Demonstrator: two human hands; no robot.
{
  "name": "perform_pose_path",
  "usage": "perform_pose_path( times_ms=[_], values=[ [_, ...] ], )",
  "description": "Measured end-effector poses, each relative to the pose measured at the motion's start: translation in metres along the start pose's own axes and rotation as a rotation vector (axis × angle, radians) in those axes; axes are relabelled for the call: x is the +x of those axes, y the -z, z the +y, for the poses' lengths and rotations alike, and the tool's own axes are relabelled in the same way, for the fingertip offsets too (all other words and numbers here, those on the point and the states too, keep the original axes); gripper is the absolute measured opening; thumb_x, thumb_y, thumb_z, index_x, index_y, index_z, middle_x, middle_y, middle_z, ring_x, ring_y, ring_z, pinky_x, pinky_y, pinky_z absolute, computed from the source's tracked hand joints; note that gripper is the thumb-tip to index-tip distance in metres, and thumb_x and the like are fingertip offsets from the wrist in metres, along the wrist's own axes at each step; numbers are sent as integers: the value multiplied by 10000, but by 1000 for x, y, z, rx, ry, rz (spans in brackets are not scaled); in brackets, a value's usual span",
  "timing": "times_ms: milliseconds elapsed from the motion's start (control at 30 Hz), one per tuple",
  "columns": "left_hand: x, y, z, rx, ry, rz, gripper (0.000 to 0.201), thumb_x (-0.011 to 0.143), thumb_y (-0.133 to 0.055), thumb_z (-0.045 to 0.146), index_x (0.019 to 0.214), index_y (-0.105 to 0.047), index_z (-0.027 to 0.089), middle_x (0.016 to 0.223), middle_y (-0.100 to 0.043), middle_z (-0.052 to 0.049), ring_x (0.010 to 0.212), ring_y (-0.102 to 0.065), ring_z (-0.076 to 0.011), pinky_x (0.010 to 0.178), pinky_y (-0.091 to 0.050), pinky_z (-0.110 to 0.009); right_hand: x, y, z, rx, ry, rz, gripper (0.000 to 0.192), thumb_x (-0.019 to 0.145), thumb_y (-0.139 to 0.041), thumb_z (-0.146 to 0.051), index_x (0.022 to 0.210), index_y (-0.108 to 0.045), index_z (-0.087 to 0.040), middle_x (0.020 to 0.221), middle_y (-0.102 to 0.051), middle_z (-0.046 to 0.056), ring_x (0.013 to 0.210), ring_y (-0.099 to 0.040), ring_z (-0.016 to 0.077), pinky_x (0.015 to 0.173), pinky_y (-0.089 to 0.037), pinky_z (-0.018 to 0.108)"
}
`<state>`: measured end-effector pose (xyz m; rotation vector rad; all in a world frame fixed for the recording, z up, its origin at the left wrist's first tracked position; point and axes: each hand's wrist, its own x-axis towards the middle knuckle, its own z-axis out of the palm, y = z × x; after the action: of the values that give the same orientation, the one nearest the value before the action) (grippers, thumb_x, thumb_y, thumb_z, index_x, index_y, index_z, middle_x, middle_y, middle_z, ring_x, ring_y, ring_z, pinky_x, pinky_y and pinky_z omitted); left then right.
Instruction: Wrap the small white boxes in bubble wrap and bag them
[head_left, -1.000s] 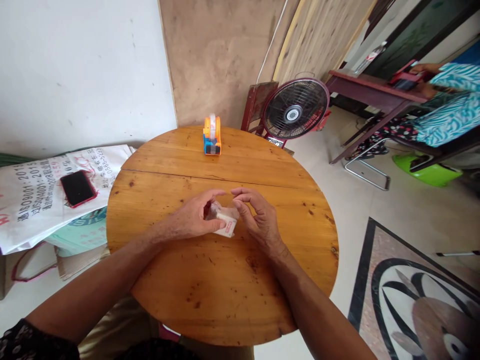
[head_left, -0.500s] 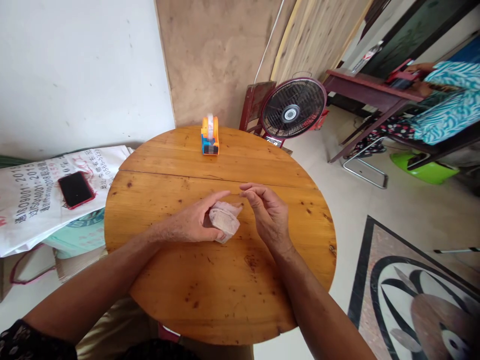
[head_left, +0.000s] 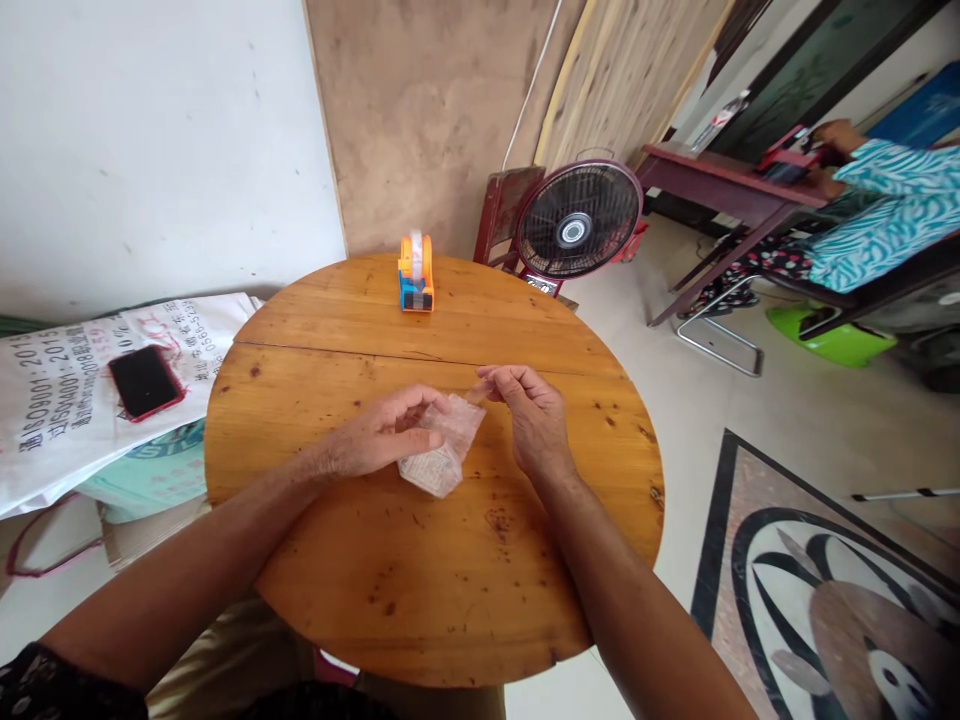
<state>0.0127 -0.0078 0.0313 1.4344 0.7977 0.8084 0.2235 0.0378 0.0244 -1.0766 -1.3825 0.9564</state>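
Plainly, both forearms slant inward over the round worktop (head_left: pixel 450 600), one from each lower corner, so the hands nearly meet near its middle. The left hand (head_left: pixel 386 435) reaches rightward, its thumb laid across a clear-wrapped packet (head_left: pixel 433 470) and its other fingers curved along the far side, gripping it. That packet sits tilted between the hands; whether it touches the wood, I cannot tell. The right hand (head_left: pixel 534 415) is bent at the wrist, thumb and forefinger pinching a thin translucent strip (head_left: pixel 477 392) by the packet's far corner.
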Motion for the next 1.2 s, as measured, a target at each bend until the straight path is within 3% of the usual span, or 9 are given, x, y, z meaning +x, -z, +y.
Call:
perform_pose_path(
  times_ms=[100, 267, 433, 567, 767, 933, 1200],
  values=[
    [2, 2, -1, 78, 62, 10, 335, 863, -609, 431, 1067, -666, 173, 856, -651, -25, 717, -566, -147, 627, -412, -243, 1, -1, 1, 25, -29, 1, 241, 848, -632, -424, 783, -690, -199, 882, -730, 44, 806, -631, 163, 788, -505, 324],
    [6, 2, -4, 27, 90, 77, 472, 802, -673, 381, 1220, -653, 163, 1174, -664, -79, 981, -605, -212, 802, -455, -286, 2, 0, 4, 79, -127, -33, 340, 840, -614, -528, 931, -680, -207, 948, -734, 59, 780, -664, 169, 709, -522, 315],
    [6, 2, -6, -60, 146, 118, 544, 781, -686, 379, 1273, -627, 155, 1071, -684, -70, 851, -615, -185, 731, -457, -278, -1, 2, 5, 34, -191, -104, 400, 776, -704, -517, 1019, -647, -205, 984, -733, 63, 823, -671, 177, 687, -525, 303],
    [7, 3, -5, -42, 142, 154, 509, 763, -696, 353, 1234, -653, 166, 1077, -683, -64, 878, -611, -191, 724, -458, -268, 0, 2, 10, -23, -174, -191, 395, 766, -717, -480, 1029, -624, -200, 1002, -720, 71, 901, -662, 190, 685, -521, 297],
    [8, 2, -5, -84, 133, 176, 470, 746, -701, 347, 1178, -672, 166, 1046, -685, -56, 892, -609, -196, 771, -461, -289, -2, -5, 13, 66, -207, -277, 483, 716, -755, -428, 1103, -566, -209, 800, -688, -3, 716, -642, 159, 658, -514, 305],
    [8, 3, -6, -119, 88, 192, 421, 734, -696, 314, 1130, -685, 171, 1106, -671, -56, 979, -597, -209, 835, -453, -302, -5, -15, 11, 114, -184, -192, 345, 736, -724, -419, 987, -610, -211, 734, -657, -26, 643, -591, 136, 639, -487, 288],
    [11, 8, -14, -100, 60, 232, 166, 746, -642, 259, 891, -673, 184, 845, -655, 7, 770, -584, -135, 759, -439, -267, -1, -12, 12, 152, -150, -20, 251, 730, -717, -379, 893, -642, -205, 777, -667, -8, 686, -571, 133, 663, -470, 273]
  ],
)
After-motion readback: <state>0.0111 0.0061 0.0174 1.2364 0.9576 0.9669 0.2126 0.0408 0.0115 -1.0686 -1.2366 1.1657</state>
